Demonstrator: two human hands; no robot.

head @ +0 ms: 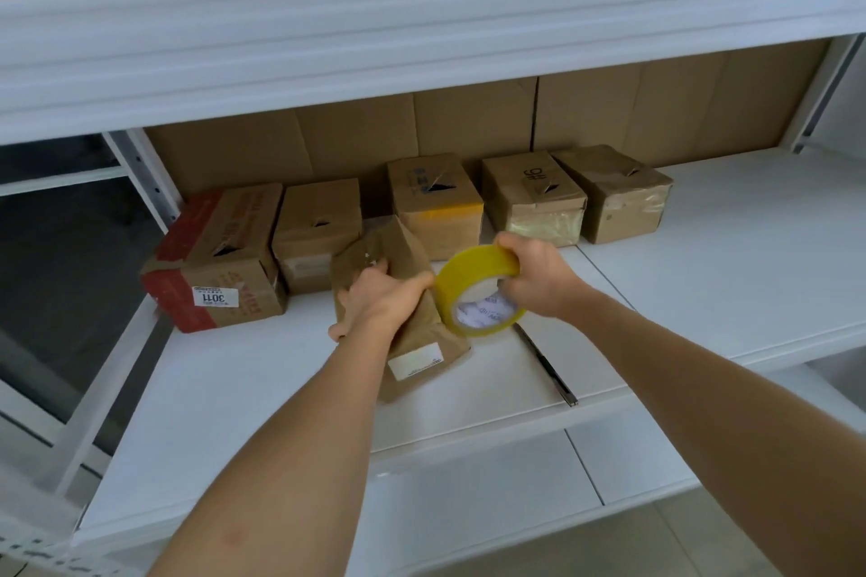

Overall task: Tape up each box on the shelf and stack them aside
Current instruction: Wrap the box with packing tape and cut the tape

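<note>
Shelving (703,248) in white metal is filling most of what I am looking at, with a cardboard backing sheet (468,127) standing along the far side and five brown boxes lined up in front of it: a red-printed box (220,258) at the far left, a plain box (318,230) just beside it, then a middle box (433,197), a box marked in black (534,197) and a crumpled box (614,192) at the right end. Nearer to me, the box in hand (412,342) is sitting tilted on the shelf, its white label facing my way. I am pressing my left hand (375,295) down over its top, fingers curled round the far edge and thumb reaching right, so it is gripping the cardboard. My right hand (534,281) is closing round the yellow tape roll (478,290), fingers over the rim and through the core, and the roll is touching the box's right side. I judge the risk to be in the start of the strip: if the box is rocking on its tilted edge while I am pulling, the tape could be going on crooked or wrinkling, or folding back and sticking to itself. A thin dark tool (546,363), too blurred to name, is lying near the roll, and a careless sweep could be knocking it off the near edge.
</note>
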